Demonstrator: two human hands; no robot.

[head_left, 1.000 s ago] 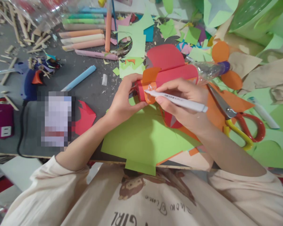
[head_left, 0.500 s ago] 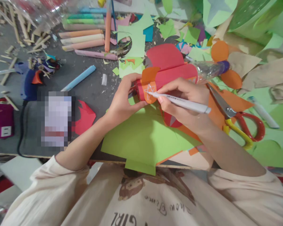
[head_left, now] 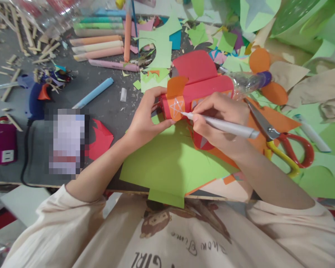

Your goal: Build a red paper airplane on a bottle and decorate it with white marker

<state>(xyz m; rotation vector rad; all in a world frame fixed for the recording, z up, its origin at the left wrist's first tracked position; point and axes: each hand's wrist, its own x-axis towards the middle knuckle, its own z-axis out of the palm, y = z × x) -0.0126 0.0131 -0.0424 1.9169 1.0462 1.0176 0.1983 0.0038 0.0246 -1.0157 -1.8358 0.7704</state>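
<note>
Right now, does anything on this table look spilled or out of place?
Yes: short, pale wooden sticks lie scattered untidily across the upper left, and a rectangular green paper flap pokes past the front edge of the dark grey tabletop, where it might get snagged.

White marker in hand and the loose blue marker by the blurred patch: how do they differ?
The white marker is in the right hand, tip near the drawn star; the blue marker lies unheld on the table. The white marker slopes down toward picture right; the blue marker rises that way. Both are slim and straight.
</note>
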